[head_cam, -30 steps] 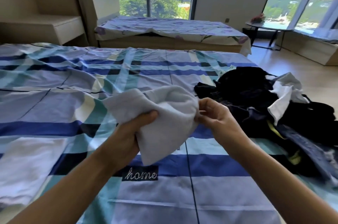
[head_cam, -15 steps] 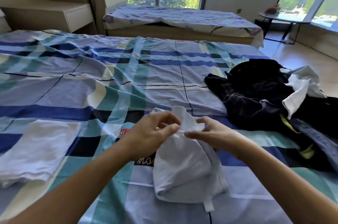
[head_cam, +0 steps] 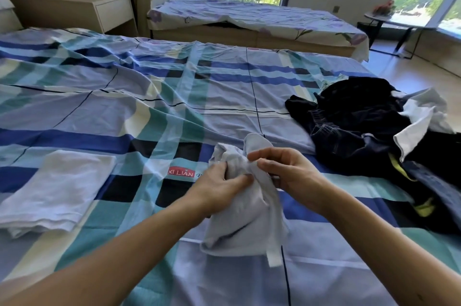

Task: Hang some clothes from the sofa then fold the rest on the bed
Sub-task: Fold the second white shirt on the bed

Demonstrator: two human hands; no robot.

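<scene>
A crumpled white garment hangs over the blue plaid bed in front of me. My left hand grips its upper part from the left. My right hand pinches the same bunched top edge from the right, close to the left hand. A loose strip of the garment dangles at its lower right. A folded white garment lies flat on the bed to the left. A pile of dark clothes with a white piece on it lies on the bed's right side.
Beyond the bed stands a low sofa under a floral sheet, below the window. A beige shelf unit stands at the back left. A small dark side table stands at the far right on the wooden floor.
I lowered the white garment from chest height towards the bed. Both hands moved together onto its bunched top. My view tilted down.
</scene>
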